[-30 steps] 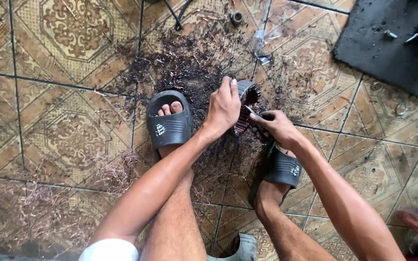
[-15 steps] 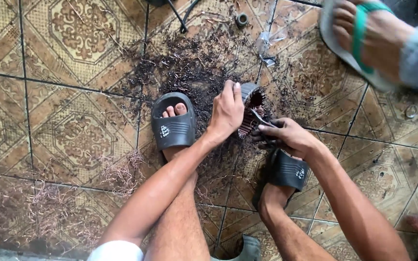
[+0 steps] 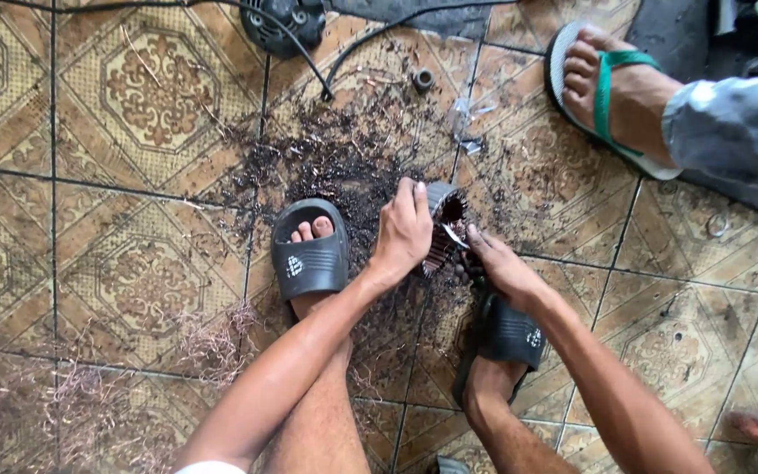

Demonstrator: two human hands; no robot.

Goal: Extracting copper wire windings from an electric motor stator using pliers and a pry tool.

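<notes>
Left hand (image 3: 404, 230) fingers clamp the stator core (image 3: 443, 226), bore tilted toward 5 o'clock, where right hand (image 3: 497, 268) fingers pinch a thin tool (image 3: 454, 236).

1. We count two bare hands at centre frame: the left hand (image 3: 404, 230) and the right hand (image 3: 500, 268).
2. Between them, one ribbed metal core (image 3: 443, 226).
3. Two dark slide sandals (image 3: 311, 261) below centre.
4. One green-strapped flip-flop (image 3: 611, 96), upper right.
5. One small metal ring (image 3: 423, 80), top centre.
</notes>
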